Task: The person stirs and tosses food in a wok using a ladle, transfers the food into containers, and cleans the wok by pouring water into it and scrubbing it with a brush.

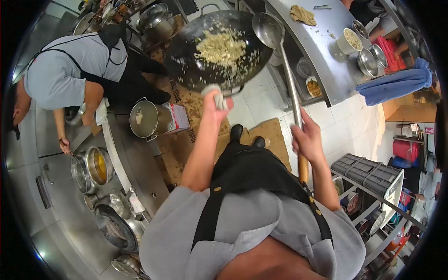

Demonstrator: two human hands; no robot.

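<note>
My left hand (217, 103) is closed round the near handle of a large black wok (182, 65), with a folded pale cloth (213, 91) at the grip. Chopped pale yellow and white food (221, 49) is heaped in the wok, with small bits scattered up its sides. My right hand (308, 138) grips the long shaft of a metal ladle (290, 81). The ladle's bowl hangs by the wok's right rim, and its wooden end (303, 170) points back toward my body. Whether the bowl touches the wok, I cannot tell.
At left a co-worker (79, 70) bends over a steel counter with metal bowls (99, 165). A stockpot (143, 119) stands near flattened cardboard. At right, a steel table (322, 51) bears a yellow cloth (303, 15), a white tub (350, 42) and bowls; a blue towel (394, 84) hangs nearby.
</note>
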